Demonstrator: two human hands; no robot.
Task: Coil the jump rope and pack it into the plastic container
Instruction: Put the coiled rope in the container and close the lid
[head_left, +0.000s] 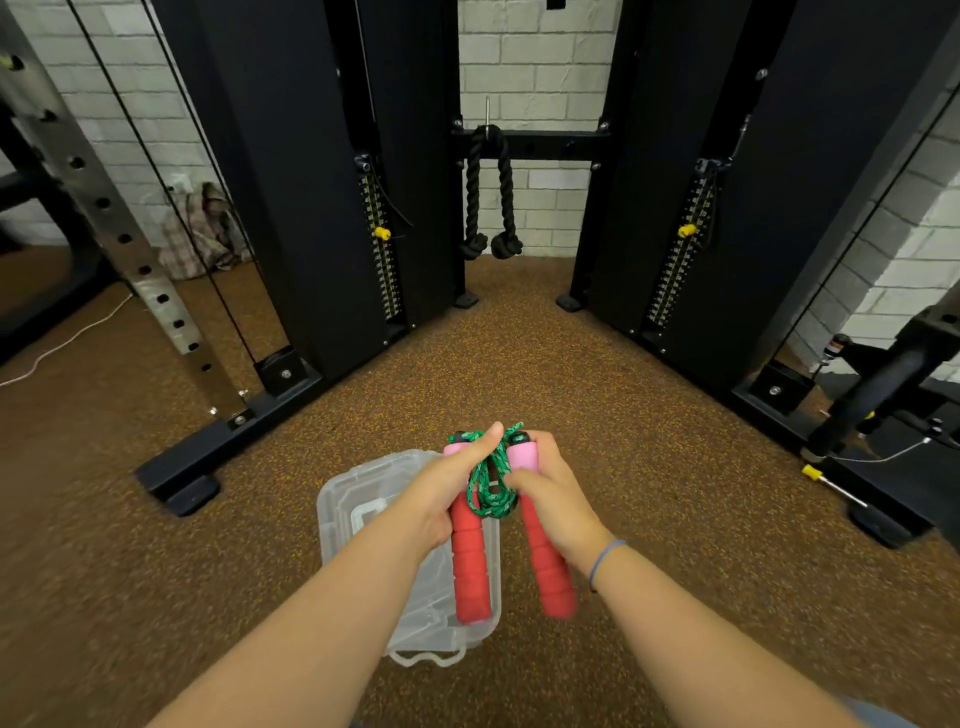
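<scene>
The jump rope has two red foam handles with pink tops and a green cord bunched in loops between them. My left hand grips the left handle near its pink top, thumb stretched over the cord. My right hand grips the right handle the same way. Both handles point down toward me. The clear plastic container lies on the floor under my hands, partly hidden by my left arm and the left handle. It appears to have its lid on.
A black cable machine stands ahead with weight stacks on both sides and a black rope attachment hanging in the middle. A steel rack upright is at left, more equipment at right. Brown speckled rubber floor surrounds the container.
</scene>
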